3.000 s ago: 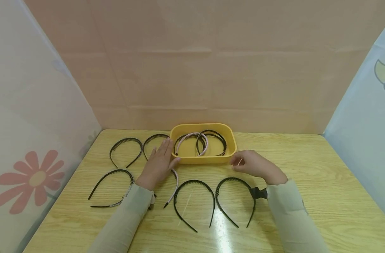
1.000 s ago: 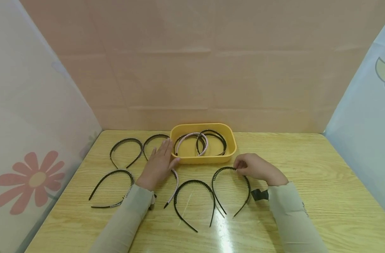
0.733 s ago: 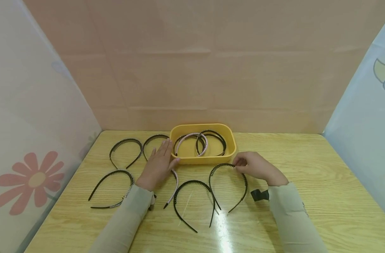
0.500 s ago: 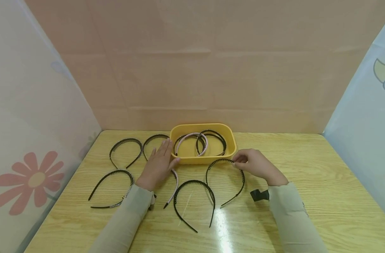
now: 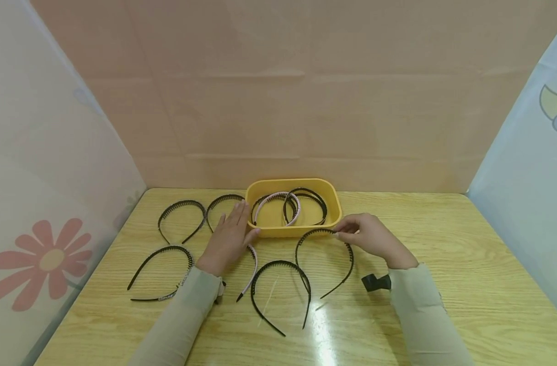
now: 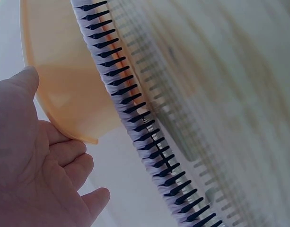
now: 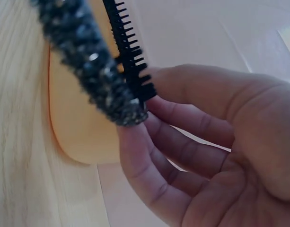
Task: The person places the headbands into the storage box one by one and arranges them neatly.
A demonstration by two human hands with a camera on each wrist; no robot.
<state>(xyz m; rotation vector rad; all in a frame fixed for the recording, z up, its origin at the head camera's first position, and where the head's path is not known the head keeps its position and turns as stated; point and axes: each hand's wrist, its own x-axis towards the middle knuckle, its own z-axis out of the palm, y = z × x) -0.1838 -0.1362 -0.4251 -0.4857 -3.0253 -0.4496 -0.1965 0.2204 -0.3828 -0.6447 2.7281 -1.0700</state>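
Observation:
My right hand (image 5: 367,236) pinches the top of a black toothed headband (image 5: 351,262) between thumb and fingers. In the right wrist view dark glittery stones (image 7: 78,56) cover its outer side. The headband hangs in front of the yellow box (image 5: 278,233), at its front right corner. My left hand (image 5: 228,239) lies with extended fingers against the box's left end. Below that hand is a pink headband (image 5: 254,264) with black teeth, partly hidden by the hand and sleeve; its teeth (image 6: 130,99) show large in the left wrist view.
Inside the box lie a pink headband (image 5: 298,206) and black ones (image 5: 325,206). More black headbands (image 5: 182,202) lie on the wooden table (image 5: 443,284) to the left. Another black headband (image 5: 280,263) lies in front, overlapped by the held one. Cloth walls enclose the back and sides.
My right hand has taken hold of the black headband and brought it from the front right of the table up and left toward the box. My left hand stays in place.

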